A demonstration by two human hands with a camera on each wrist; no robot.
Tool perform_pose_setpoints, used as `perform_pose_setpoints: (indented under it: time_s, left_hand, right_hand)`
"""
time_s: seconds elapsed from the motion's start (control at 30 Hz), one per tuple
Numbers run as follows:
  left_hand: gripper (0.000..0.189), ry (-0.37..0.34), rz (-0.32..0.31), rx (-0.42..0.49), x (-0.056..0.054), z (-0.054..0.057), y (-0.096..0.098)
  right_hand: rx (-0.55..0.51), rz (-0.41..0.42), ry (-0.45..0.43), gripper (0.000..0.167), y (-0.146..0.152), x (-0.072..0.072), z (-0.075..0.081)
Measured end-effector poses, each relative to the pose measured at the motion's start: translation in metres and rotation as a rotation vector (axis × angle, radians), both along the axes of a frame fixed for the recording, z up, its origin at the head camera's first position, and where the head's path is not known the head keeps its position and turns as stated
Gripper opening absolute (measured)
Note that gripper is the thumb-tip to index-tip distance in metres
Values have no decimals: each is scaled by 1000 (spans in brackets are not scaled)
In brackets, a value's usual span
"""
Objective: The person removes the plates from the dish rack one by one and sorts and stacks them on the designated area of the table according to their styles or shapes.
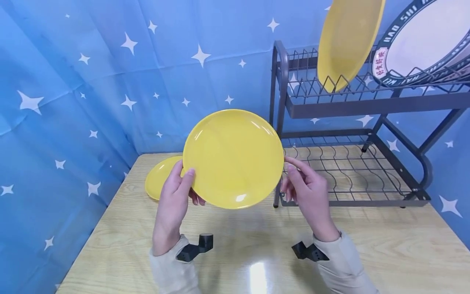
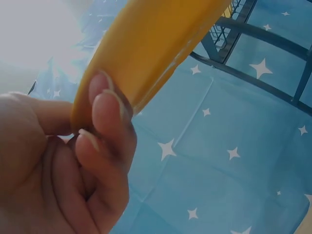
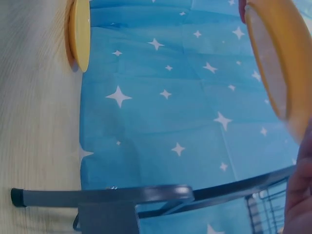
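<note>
Nearest are two pale sleeves (image 1: 174, 269), each with a black wrist mount (image 1: 194, 248) at the cuff, above a wood-grained tabletop (image 1: 125, 241) that carries a bright patch of reflected light (image 1: 258, 278). Beyond the cuffs, the left hand (image 1: 175, 204) grips a yellow plate (image 1: 233, 159) by its left rim, thumb over the face turned to the person and fingers bent behind (the left wrist view shows them close against the underside). The right hand (image 1: 310, 192) is at the opposite rim, thumb and forefinger reaching the edge, other fingers curled below; whether it pinches the plate or merely touches it, I cannot tell. The plate is up in the air, tilted, above the tabletop.

Past the left hand, a second yellow plate (image 1: 158, 178) lies near the tabletop's far left corner, partly hidden by that hand. By the far edge, toward the right, stands a dark metal rack (image 1: 282, 81). Its lower tier (image 1: 352, 203), of wavy wires, sits low over the tabletop; in its upper basket (image 1: 308, 109) a third yellow plate (image 1: 349, 43) stands on edge near the left end, and farther right lean white plates (image 1: 426, 36) with dark, lettered rims, cut off by the frame. Farthest away, a blue curtain (image 1: 220, 81) with white stars hangs behind the far edge and along the left one.
</note>
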State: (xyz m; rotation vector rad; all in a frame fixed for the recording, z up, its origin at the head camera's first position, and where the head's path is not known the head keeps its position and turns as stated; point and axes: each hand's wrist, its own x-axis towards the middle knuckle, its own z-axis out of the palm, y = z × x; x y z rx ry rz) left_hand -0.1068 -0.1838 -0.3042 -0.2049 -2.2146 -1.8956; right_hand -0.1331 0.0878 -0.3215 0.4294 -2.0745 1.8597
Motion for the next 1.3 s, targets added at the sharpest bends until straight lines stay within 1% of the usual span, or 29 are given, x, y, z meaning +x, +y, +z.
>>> perform_pose_setpoints:
  time_s: [0.13, 0.27, 0.43, 0.53, 0.7, 0.8, 0.9, 1.0, 1.07, 1.2, 1.3]
  left_hand:
    - [34, -13, 69, 41, 1, -6, -8]
    - [33, -52, 169, 95, 2, -13, -21]
    - [35, -94, 289, 141, 3, -19, -37]
    - [36, -103, 344, 145, 1, -22, -43]
    - [37, -113, 413, 177, -4, -30, -50]
    - [37, -120, 458, 198, -6, -36, -54]
    - [35, -106, 495, 221, -8, -41, -57]
    - [33, -79, 527, 227, -11, -44, -60]
    - [32, -77, 554, 217, -13, -46, -62]
    - [35, -110, 641, 154, -15, -47, -64]
    - [36, -136, 688, 112, -16, -48, -65]
  right_hand:
    - [21, -22, 24, 31, 7, 5, -4]
    - [1, -68, 30, 30, 17, 4, -10]
    - [-7, -127, 142, 31, 31, -5, -17]
    - [-7, -137, 189, 33, 35, -10, -16]
    - [-28, -171, 221, 36, 39, -12, -7]
    - [-47, -186, 259, 38, 42, -13, -1]
    - [-39, -201, 307, 39, 47, -14, 6]
    - [9, -254, 366, 39, 52, -17, 14]
    - [44, -283, 391, 38, 55, -20, 18]
    - [130, -306, 415, 38, 59, -23, 23]
    - [196, -343, 455, 41, 62, -25, 27]
